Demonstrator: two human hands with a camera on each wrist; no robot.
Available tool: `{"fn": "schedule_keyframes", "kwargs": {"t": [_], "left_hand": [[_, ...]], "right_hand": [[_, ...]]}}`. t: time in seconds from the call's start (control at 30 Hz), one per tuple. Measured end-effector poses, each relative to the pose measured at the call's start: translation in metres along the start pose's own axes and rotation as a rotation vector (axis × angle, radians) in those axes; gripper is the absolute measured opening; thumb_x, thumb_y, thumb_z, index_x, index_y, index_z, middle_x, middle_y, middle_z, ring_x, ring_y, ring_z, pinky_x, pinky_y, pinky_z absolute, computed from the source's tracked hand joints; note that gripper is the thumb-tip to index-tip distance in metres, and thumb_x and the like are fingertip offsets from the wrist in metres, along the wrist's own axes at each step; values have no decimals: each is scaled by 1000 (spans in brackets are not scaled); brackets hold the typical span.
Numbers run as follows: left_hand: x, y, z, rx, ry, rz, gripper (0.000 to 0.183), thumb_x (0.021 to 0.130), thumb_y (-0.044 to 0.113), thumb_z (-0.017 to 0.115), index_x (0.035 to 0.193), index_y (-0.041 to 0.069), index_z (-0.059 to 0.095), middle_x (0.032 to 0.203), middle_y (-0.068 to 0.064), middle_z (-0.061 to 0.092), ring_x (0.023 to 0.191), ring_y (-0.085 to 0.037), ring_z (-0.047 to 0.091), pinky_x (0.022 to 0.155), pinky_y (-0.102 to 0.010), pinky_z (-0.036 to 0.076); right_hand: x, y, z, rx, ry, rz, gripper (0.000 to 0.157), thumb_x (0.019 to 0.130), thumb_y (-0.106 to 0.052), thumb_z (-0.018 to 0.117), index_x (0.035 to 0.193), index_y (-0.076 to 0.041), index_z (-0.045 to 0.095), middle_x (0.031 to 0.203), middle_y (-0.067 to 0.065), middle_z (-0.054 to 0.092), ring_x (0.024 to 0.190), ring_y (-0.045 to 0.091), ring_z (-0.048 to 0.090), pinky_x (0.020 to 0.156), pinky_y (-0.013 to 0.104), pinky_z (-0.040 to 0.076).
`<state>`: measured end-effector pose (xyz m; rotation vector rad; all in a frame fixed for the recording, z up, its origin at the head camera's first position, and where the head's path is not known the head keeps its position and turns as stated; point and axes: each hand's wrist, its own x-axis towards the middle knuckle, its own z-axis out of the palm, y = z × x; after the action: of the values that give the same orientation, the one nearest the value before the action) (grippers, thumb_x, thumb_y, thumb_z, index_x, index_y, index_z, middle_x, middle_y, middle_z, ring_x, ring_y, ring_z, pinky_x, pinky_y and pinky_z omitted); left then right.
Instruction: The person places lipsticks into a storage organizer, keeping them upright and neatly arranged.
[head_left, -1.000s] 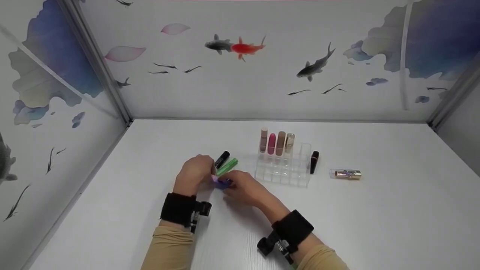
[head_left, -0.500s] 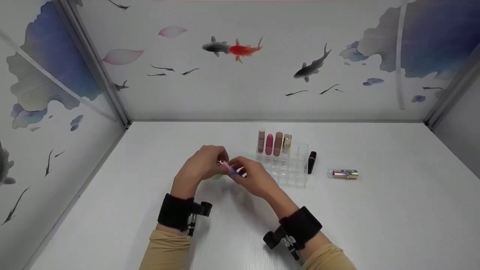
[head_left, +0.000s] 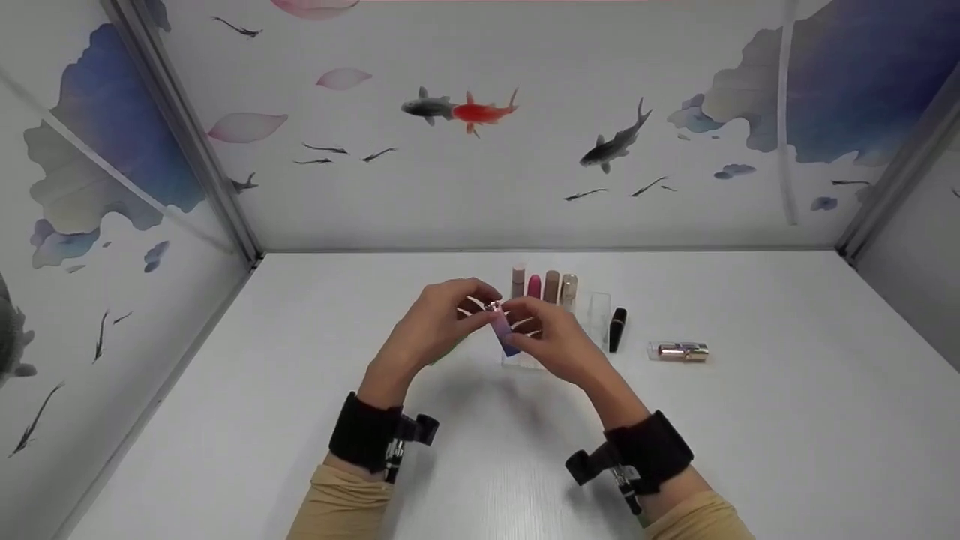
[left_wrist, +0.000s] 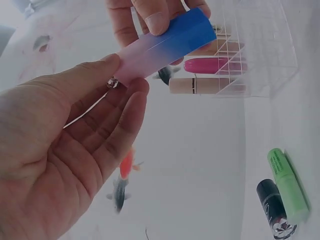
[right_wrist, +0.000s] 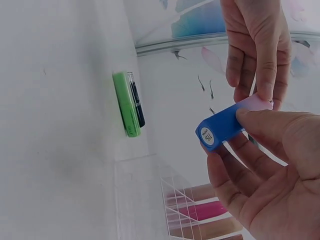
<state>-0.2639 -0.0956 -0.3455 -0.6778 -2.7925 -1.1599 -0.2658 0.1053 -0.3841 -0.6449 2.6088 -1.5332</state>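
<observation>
A lipstick [head_left: 503, 334] with a pink-to-blue gradient case is held up in front of the clear organizer [head_left: 598, 311]. My left hand [head_left: 437, 324] pinches its pink end between thumb and fingers, beside a small shiny metallic part. Around the blue end, my right hand [head_left: 562, 341] grips with thumb and fingertips. The right wrist view shows a round white label [right_wrist: 207, 136] on the blue base. Tubes stand in the organizer's back row, among them a bright pink one [left_wrist: 215, 65] and a beige one [left_wrist: 200, 85]. Both hands hide much of the organizer in the head view.
A green tube [left_wrist: 288, 185] and a black tube [left_wrist: 270, 202] lie side by side left of the organizer. To its right are a black lipstick [head_left: 617, 330] and a gold lipstick [head_left: 681, 352] with a clear cap. Printed walls stand behind and at the sides.
Both hands have lifted the gradient lipstick from near the green and black tubes and moved right, to in front of the organizer. The lipstick has turned more upright.
</observation>
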Motion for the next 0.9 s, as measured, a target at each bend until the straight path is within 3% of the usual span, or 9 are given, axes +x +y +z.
{"fn": "schedule_keyframes", "kwargs": {"t": [0.17, 0.33, 0.6, 0.9], "left_hand": [[2, 5, 10, -12, 64, 126, 28, 96, 21, 68, 123, 14, 66, 119, -2, 70, 106, -15, 68, 90, -30, 59], [4, 12, 19, -24, 126, 199, 29, 97, 21, 65, 125, 13, 66, 121, -3, 69, 107, -14, 67, 88, -26, 59], [7, 21, 30, -74, 225, 223, 39, 98, 19, 63, 136, 14, 58, 127, -4, 67, 109, -15, 70, 88, -23, 59], [20, 44, 49, -117, 367, 208, 26, 98, 15, 65, 124, 12, 66, 118, -5, 68, 95, -13, 71, 76, -16, 58]], "right_hand": [[-6, 2, -11, -12, 35, -51, 35, 97, -14, 65, 131, -8, 61, 126, 13, 67, 113, 29, 68, 99, 44, 56], [-11, -3, -22, -29, 85, -59, 33, 96, -17, 67, 129, -11, 63, 124, 9, 69, 110, 26, 69, 98, 43, 56], [-15, -7, -37, -34, 126, -97, 36, 97, -13, 65, 133, -10, 60, 123, 12, 68, 116, 27, 66, 100, 47, 54], [-18, -9, -51, -134, 233, -80, 35, 98, -14, 64, 132, -12, 61, 118, 7, 70, 105, 21, 64, 93, 43, 57]]}}
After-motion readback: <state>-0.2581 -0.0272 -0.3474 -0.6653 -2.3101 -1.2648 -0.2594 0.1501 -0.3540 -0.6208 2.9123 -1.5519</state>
